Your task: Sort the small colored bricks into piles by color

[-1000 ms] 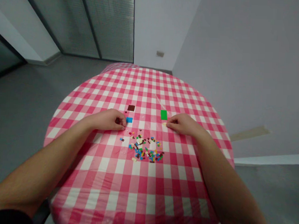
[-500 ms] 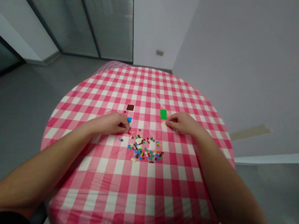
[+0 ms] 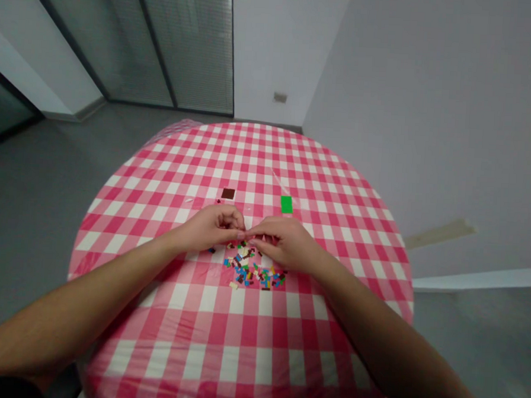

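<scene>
My left hand (image 3: pixel 215 227) and my right hand (image 3: pixel 283 238) meet fingertip to fingertip above the far edge of a pile of small building bricks (image 3: pixel 248 272). Thumb and fingers of each hand are pinched together. Whatever lies between the fingertips is too small and covered to make out. The pile mixes blue, brown, green, yellow, red and cream pieces, and my hands hide part of its far side. Beyond my left hand lies a dark brown square plate (image 3: pixel 228 193). Past my right hand is a bright green plate (image 3: pixel 286 204).
A red-and-white checked cloth (image 3: pixel 250 329) covers the round table. One cream piece (image 3: pixel 233 286) lies at the pile's near left edge. Behind the table are a wall with a socket (image 3: pixel 280 97) and a glass partition (image 3: pixel 188 46). Another wall (image 3: pixel 430 112) rises on the right.
My right hand has moved left from beside the green plate to meet my left hand, which has shifted slightly right. The red piece at my left fingertips and the blue piece are now out of sight.
</scene>
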`<state>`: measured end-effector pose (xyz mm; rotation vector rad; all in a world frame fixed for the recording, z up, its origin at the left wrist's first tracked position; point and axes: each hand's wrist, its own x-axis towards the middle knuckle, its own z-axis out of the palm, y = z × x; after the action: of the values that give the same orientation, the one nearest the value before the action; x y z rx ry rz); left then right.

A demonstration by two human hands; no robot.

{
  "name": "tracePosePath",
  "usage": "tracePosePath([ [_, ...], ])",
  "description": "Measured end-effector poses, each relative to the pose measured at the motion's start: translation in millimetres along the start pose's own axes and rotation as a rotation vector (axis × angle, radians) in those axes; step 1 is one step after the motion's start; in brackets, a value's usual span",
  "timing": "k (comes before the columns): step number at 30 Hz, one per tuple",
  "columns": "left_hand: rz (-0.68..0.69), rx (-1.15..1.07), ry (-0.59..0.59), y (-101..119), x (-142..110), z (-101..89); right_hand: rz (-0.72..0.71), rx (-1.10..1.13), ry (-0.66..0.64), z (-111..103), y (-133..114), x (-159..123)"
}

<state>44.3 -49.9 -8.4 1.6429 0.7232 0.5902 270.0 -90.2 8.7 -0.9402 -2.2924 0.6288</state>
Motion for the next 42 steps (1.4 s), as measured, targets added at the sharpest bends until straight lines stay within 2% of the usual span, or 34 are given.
tracePosePath([
  [3, 0.027, -0.120, 0.021, -1, 0, 5.3, -0.023, 0.049, 0.052, 8, -1, 0],
  [6, 0.002, -0.144, 0.014, -3, 0, 5.1, 0.004, 0.057, 0.081, 8, 2, 0],
  [14, -0.025, -0.112, 0.010, -3, 0, 5.6, 0.022, 0.110, 0.054, 9, 4, 0],
  [19, -0.029, -0.067, 0.016, -2, 0, 6.6, 0.050, 0.026, -0.016, 1, 0, 1],
  [23, -0.013, 0.020, 0.065, 0, -1, 5.5, 0.190, -0.133, 0.007, -19, 7, 2],
  [28, 0.007, 0.122, 0.100, 1, -1, 2.3, 0.483, -0.304, -0.002, -53, 32, -3],
  [31, 0.026, 0.165, 0.105, 0, -1, -0.2, 0.620, -0.380, -0.025, -65, 46, -8],
  [35, 0.036, 0.243, 0.123, 0, -1, -3.5, 0.740, -0.404, -0.108, -71, 54, -12],
  [42, 0.043, 0.314, 0.108, 2, 1, -6.4, 0.775, -0.440, -0.183, -68, 58, -12],
])
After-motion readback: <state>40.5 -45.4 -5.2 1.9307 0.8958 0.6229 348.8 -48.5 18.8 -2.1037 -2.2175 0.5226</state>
